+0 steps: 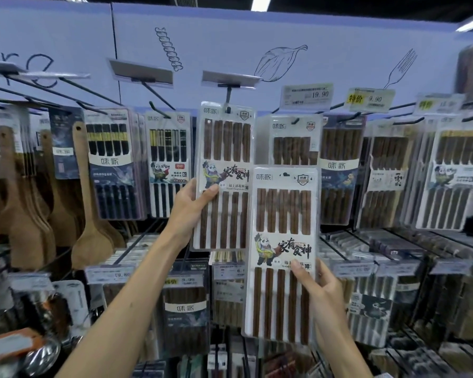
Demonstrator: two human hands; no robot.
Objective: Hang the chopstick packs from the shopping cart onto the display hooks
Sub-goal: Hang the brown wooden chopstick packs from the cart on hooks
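Left fingers [211, 191]: the thumb presses flat on the printed front of the upper pack [225, 148]; the other fingers go behind its left edge, so the pack is pinched between them.
Left hand [190, 207]: raised at the pack's left side, about mid-height, with the bare forearm running down to the lower left.
Right fingers [301, 274]: the thumb lies across the front of the lower pack [283, 214], and the remaining fingers curl round its right edge from behind (a firm pinch).
Right hand [322, 290]: low on that pack's right side, wrist below it.
Upper pack: upright, brown wooden chopsticks under clear plastic; its hang hole sits at the display hook [229, 95], though I cannot tell how far it is threaded on.
Lower pack: same print, held upright in the air, overlapping the upper pack's lower right corner and clear of any hook.
Tag holder [230, 79]: a blank plate atop the hook.
Neighbours: black chopstick packs [109, 159] hang to the left, another brown pack [292, 140] just to the right.
Further left: wooden spatulas [90, 214] on hooks.
Price labels [307, 96]: one reads 19.90, the yellow one beside it 9.90.
Header board [339, 55]: pale, with line drawings including a fork.
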